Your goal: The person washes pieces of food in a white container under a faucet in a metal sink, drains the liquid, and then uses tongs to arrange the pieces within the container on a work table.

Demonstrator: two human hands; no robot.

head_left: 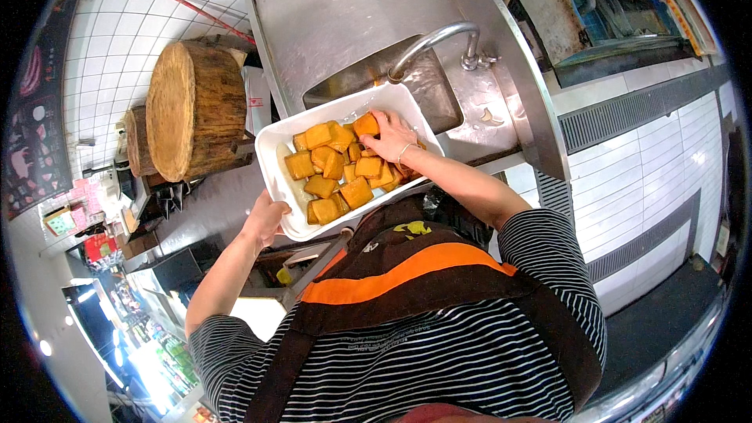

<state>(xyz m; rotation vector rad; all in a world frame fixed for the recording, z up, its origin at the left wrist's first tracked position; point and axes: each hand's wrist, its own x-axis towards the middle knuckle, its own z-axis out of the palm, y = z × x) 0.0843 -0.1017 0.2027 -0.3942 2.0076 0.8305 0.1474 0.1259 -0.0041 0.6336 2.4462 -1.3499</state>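
Observation:
A white plastic tub (271, 155) is tilted over the near edge of the sink. Inside lie several golden-brown blocks, probably tofu (356, 192), with a little yellowish liquid along the left wall. My left hand (265, 220) grips the tub's near left corner, thumb on the rim. Reaching in from the right, my right hand (392, 136) has its thumb and fingers around one block (366, 124) near the far wall. The undersides of its fingers are hidden.
Behind the tub is a stainless steel sink basin (437, 85) with a curved faucet (437, 35) over it. A thick round wooden chopping block (197, 111) stands to the left. The steel counter's raised right edge (529, 70) borders a tiled floor (658, 147) with drain grates (634, 108).

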